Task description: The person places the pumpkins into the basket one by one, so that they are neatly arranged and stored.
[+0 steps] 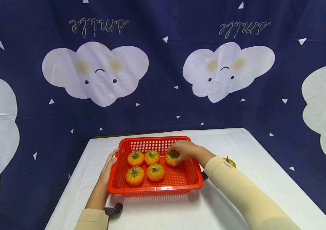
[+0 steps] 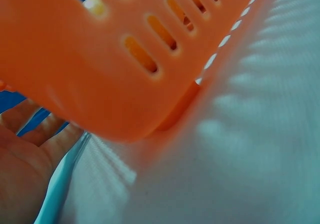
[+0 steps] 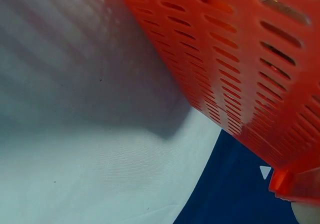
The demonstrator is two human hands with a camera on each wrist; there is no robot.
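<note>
A red plastic basket (image 1: 177,190) with slotted walls stands on the white table. Several small orange-green pumpkins (image 1: 134,176) sit in its left and middle part. My right hand (image 1: 183,149) reaches over the right side and grips another small pumpkin (image 1: 171,158) low inside the basket, by the far wall. Along the left rim, my left hand (image 1: 110,163) touches the basket from outside, its fingers (image 2: 59,143) fairly straight against the wall. In the right wrist view only the slotted basket wall (image 3: 225,69) and tablecloth show; the right hand's grip is out of sight there.
One more pumpkin (image 1: 229,161) lies on the white tablecloth (image 1: 254,166) to the right, partly hidden by the right sleeve (image 1: 237,188). A dark blue curtain (image 1: 163,105) with printed clouds hangs behind the table. A black wrist device (image 1: 114,209) sits at the left wrist.
</note>
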